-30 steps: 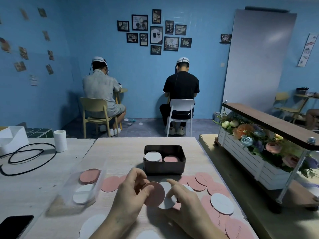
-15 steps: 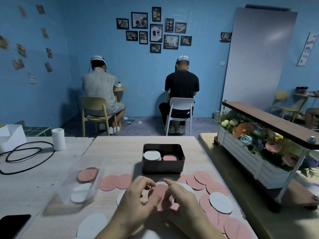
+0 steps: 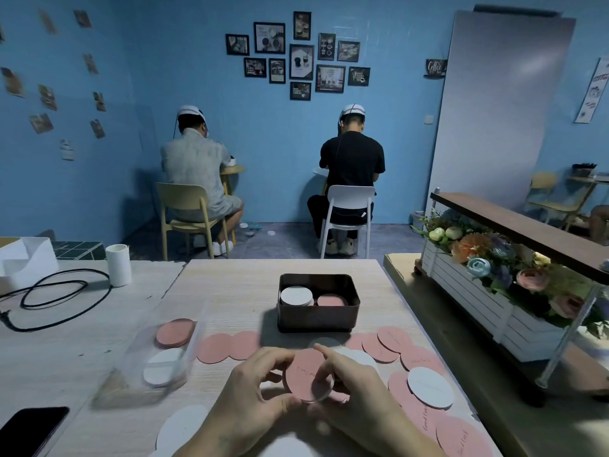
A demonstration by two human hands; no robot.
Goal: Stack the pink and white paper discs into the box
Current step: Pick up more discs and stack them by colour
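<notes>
Since a second ago the held pink disc (image 3: 304,377) has come up off the scatter, a white one seemingly beneath it. Both hands pinch it: left hand (image 3: 253,400) at its near-left edge, right hand (image 3: 349,400) over its right rim, each grip closed on the disc. Just beyond the grip sits the box (image 3: 318,319), holding a white stack (image 3: 296,296) and a pink stack (image 3: 332,300). To the grip's right and left many loose discs (image 3: 430,387) lie on the table (image 3: 237,285); I judge the job well short of done.
</notes>
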